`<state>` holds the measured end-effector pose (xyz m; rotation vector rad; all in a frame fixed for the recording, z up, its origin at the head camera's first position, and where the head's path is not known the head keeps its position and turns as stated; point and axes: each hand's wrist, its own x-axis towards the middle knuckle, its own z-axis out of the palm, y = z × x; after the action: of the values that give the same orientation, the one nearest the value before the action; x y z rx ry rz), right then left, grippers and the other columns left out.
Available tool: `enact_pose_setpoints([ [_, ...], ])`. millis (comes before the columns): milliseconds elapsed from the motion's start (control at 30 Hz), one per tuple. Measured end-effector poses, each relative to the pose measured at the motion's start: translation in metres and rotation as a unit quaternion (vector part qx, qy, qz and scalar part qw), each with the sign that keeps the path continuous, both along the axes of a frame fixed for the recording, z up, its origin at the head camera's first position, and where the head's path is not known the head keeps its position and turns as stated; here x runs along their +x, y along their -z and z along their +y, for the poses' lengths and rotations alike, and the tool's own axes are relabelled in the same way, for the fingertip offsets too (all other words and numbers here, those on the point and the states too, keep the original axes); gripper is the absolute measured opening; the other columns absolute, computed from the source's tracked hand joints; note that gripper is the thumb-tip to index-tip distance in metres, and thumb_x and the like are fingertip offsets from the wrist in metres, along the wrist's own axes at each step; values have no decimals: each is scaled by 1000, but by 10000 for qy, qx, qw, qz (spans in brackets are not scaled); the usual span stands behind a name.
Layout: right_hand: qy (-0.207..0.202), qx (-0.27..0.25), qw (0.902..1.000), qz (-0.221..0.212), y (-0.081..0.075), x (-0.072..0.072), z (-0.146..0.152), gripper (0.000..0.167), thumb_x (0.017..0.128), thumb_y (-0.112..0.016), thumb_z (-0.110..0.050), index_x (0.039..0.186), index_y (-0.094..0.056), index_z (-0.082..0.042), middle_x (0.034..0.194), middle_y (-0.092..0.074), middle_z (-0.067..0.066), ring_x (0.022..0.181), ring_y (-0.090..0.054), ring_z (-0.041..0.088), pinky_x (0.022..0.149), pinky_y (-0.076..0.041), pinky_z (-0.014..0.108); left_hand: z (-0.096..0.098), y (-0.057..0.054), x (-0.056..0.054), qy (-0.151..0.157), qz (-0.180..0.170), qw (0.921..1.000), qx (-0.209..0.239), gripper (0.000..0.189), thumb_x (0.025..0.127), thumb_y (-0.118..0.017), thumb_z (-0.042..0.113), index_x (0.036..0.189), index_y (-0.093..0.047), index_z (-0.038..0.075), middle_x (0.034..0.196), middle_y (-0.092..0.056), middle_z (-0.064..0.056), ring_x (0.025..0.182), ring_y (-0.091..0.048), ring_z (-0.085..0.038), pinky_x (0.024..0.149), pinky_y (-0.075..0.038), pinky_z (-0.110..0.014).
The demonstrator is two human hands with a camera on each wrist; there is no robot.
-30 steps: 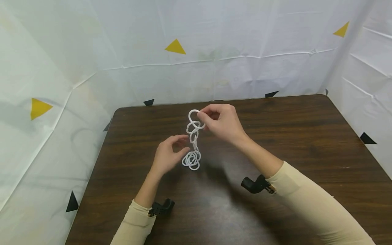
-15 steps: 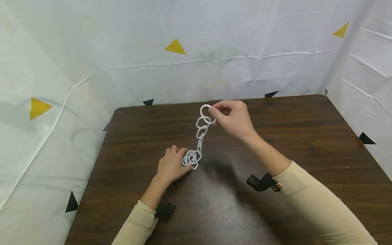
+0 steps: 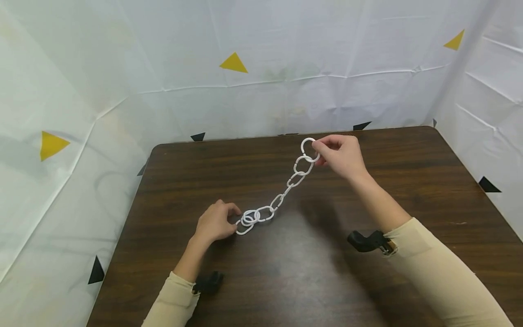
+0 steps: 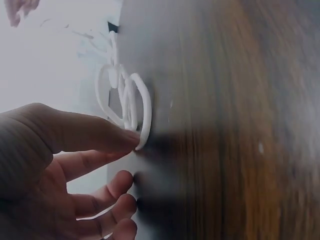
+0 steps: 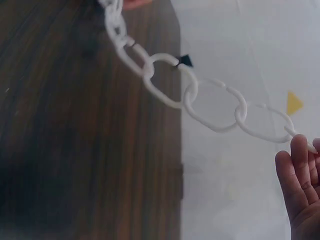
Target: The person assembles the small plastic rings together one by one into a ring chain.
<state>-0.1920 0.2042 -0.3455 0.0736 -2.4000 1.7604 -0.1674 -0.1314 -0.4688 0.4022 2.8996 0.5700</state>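
A white chain of open-ended plastic links (image 3: 299, 175) slopes from upper right to lower left in the head view. My right hand (image 3: 342, 154) pinches its topmost link between thumb and fingers, above the table. Several links hang slack below. The lower ones are bunched on the tabletop beside my left hand (image 3: 214, 221). In the left wrist view, my left thumb and index finger (image 4: 80, 162) pinch an end link (image 4: 145, 110), while the other fingers are loosely bent. Seen from the right wrist, the links (image 5: 215, 107) spread out in a row toward the right fingers (image 5: 300, 175).
The dark wooden table (image 3: 286, 290) has rounded far corners. White sheeting (image 3: 286, 41) with yellow and black triangles stands behind it and at both sides. Black wrist devices (image 3: 369, 241) stick out from the sleeves.
My right hand has moved right with its link, drawing the pile out into a sloping chain. My left hand has come down to the bunched links and shifted left with the end link.
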Motion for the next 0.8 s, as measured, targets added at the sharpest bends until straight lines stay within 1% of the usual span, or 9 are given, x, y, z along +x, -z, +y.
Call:
enact_pose_setpoints([
  [133, 241, -148, 9988, -409, 12, 2, 18, 27, 93, -66, -19, 99, -69, 6, 71, -68, 1, 58, -68, 16, 61, -59, 27, -9, -1, 1, -122, -45, 9999, -24, 26, 69, -74, 14, 91, -72, 26, 87, -56, 2, 77, -53, -18, 60, -45, -36],
  [300, 494, -294, 9936, -976, 25, 11, 38, 29, 94, -65, -19, 101, -66, 9, 68, -67, -3, 57, -67, 12, 60, -59, 27, -17, -2, 1, -197, -121, 9997, 7, 23, 68, -71, 14, 87, -71, 26, 84, -55, 3, 72, -51, -18, 55, -42, -34],
  [400, 439, -304, 9897, -1326, 36, 16, 48, 32, 95, -64, -18, 105, -64, 12, 68, -66, -3, 58, -67, 11, 63, -60, 29, -22, -2, 1, -284, -184, 9994, 23, 22, 67, -69, 14, 85, -70, 26, 82, -55, 4, 69, -51, -17, 52, -39, -34],
  [500, 438, -363, 9853, -1613, 47, 21, 56, 32, 96, -63, -18, 107, -62, 12, 68, -66, -3, 58, -67, 10, 65, -60, 31, -27, -2, 1, -378, -240, 9990, 4, 20, 68, -69, 15, 84, -69, 26, 80, -55, 4, 68, -50, -17, 50, -38, -33],
  [667, 476, -550, 9794, -1884, 62, 27, 66, 27, 96, -62, -17, 105, -63, 9, 67, -67, -4, 58, -67, 9, 66, -60, 32, -33, -3, 0, -422, -278, 9987, 50, 16, 69, -69, 15, 82, -68, 24, 77, -54, 5, 65, -49, -17, 50, -37, -33],
  [767, 434, -602, 9769, -2005, 72, 29, 72, 25, 96, -63, -17, 103, -64, 7, 67, -67, -3, 58, -67, 9, 65, -60, 31, -35, -3, -1, -410, -256, 9988, 117, 14, 71, -69, 15, 83, -68, 23, 77, -54, 4, 65, -49, -17, 51, -37, -32],
  [800, 427, -607, 9762, -2037, 76, 30, 75, 27, 96, -63, -17, 104, -63, 9, 67, -67, -3, 58, -67, 9, 65, -60, 31, -36, -3, -1, -432, -233, 9987, 149, 14, 72, -69, 15, 83, -68, 22, 77, -55, 5, 65, -50, -17, 51, -38, -32],
])
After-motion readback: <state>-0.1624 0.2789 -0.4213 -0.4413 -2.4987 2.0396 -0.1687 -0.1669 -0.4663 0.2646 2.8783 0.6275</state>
